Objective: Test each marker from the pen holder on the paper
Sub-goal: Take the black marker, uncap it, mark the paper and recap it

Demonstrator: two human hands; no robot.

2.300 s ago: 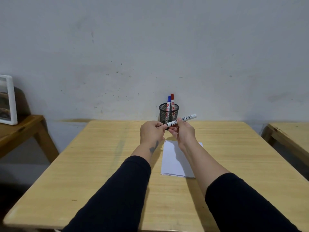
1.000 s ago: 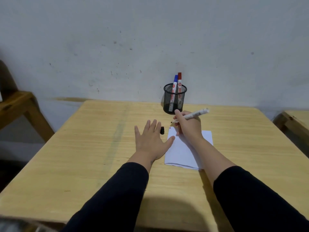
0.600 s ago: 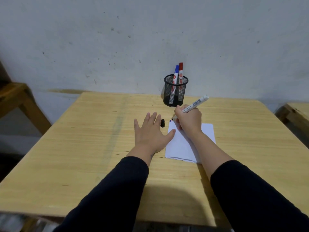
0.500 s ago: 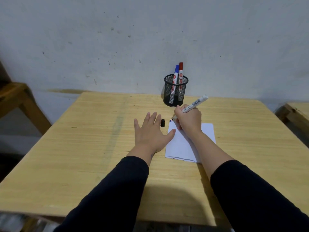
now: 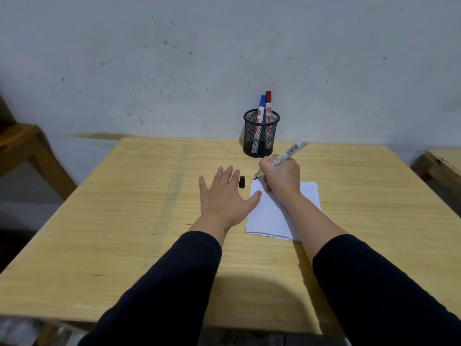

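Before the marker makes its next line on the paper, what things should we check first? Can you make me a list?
1. Cap off: ok. The black cap lies on the table, beside the left hand.
2. Marker held: ok. The right hand grips the marker, tip pointing down.
3. Tip on paper: ok. It sits at the far left corner of the paper, next to small red and blue marks.
4. Paper held steady: ok. The left thumb rests on its edge.
5. Ink coming out: cannot tell. The tip hides any new mark.
6. Other markers waiting: ok. The blue marker and red marker stand in the pen holder.
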